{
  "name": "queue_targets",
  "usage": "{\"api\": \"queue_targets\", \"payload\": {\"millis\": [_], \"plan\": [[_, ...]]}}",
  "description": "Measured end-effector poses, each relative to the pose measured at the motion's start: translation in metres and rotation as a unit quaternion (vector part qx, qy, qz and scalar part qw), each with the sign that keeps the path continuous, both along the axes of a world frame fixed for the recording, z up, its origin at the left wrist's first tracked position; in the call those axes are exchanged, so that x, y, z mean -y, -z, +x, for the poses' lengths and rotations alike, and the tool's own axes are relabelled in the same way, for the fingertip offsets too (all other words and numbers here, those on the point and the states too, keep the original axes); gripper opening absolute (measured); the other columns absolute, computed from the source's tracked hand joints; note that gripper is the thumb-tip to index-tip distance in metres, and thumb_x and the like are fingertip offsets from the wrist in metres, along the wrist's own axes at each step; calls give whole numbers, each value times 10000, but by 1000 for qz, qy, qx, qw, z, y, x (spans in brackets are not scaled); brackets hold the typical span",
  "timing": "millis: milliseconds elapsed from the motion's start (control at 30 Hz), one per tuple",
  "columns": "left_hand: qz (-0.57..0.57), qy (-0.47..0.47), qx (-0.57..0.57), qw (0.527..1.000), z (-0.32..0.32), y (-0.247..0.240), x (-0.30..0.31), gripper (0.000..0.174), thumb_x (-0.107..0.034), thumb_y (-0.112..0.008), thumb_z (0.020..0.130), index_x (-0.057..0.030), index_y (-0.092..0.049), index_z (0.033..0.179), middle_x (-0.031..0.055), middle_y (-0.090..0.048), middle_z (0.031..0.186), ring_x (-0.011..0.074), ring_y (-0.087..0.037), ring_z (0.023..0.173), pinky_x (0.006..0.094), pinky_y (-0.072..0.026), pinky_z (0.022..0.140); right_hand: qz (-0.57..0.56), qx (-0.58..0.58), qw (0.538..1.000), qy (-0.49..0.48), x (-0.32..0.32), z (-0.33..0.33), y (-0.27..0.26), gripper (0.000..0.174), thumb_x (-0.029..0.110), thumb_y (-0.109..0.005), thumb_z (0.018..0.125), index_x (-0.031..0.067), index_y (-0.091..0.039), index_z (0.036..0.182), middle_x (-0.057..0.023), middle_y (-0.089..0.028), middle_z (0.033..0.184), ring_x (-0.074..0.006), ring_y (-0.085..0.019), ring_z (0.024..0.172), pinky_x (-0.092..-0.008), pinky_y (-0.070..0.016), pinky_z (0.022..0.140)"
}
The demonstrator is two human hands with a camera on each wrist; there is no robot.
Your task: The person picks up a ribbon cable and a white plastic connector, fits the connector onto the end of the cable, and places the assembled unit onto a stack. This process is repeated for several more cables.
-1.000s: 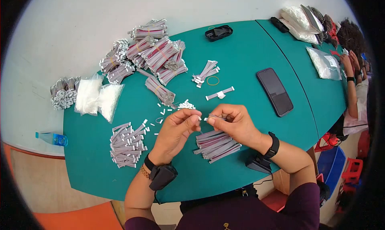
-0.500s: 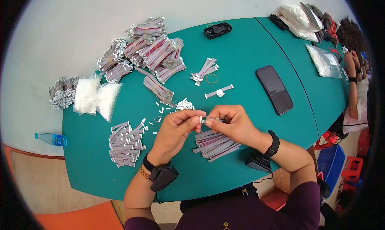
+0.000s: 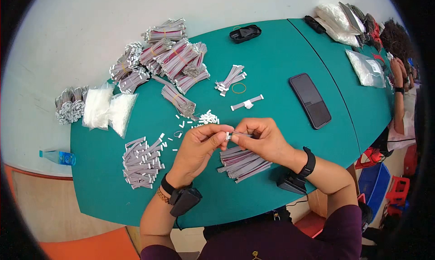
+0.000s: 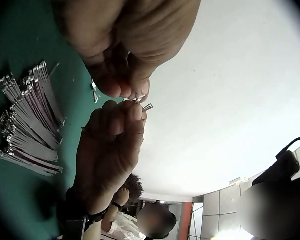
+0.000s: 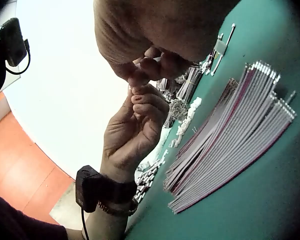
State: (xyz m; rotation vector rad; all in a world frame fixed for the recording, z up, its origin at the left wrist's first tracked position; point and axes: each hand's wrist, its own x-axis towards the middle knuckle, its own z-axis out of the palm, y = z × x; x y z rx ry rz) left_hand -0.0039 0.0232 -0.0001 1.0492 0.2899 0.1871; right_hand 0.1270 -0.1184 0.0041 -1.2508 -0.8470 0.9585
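Both hands meet above the green table. My left hand pinches a small white connector between thumb and forefinger. With its thumb and curled forefinger, my right hand grips a grey ribbon cable, its end up against the connector. The fingertips of the two hands nearly touch, and in the right wrist view they mostly hide the joint. Below the right hand lies a pile of loose ribbon cables, their bare ends showing in the right wrist view. Loose white connectors are heaped just beyond the left hand.
Cables with white ends lie left of the left hand. Banded cable bundles are stacked at the back, beside clear bags of white parts. A phone lies to the right; a bottle stands off the left edge.
The right hand's cable end and the left hand's connector, apart a second ago, have come together. The hands have barely moved since half a second ago.
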Motion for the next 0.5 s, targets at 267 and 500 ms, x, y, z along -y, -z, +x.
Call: {"api": "queue_targets", "payload": {"millis": [267,500], "plan": [[41,-20,-1,999,2,-5,3,182,-86,-618,862,19,-616,1011,32,-604,823,95,-544,741,230,-448,685,0,3,1000,13,0,-1,3,128,85,-620,855,11,-581,758,57,-508,640,2,-401,581,-194,-311,490],[63,-27,-1,998,3,-4,4,147,-83,-623,858,15,-620,968,34,-597,793,98,-550,721,234,-454,670,-16,4,1000,14,1,0,2,130,83,-616,851,9,-577,751,60,-505,632,2,-394,579,-196,-305,489]]}}
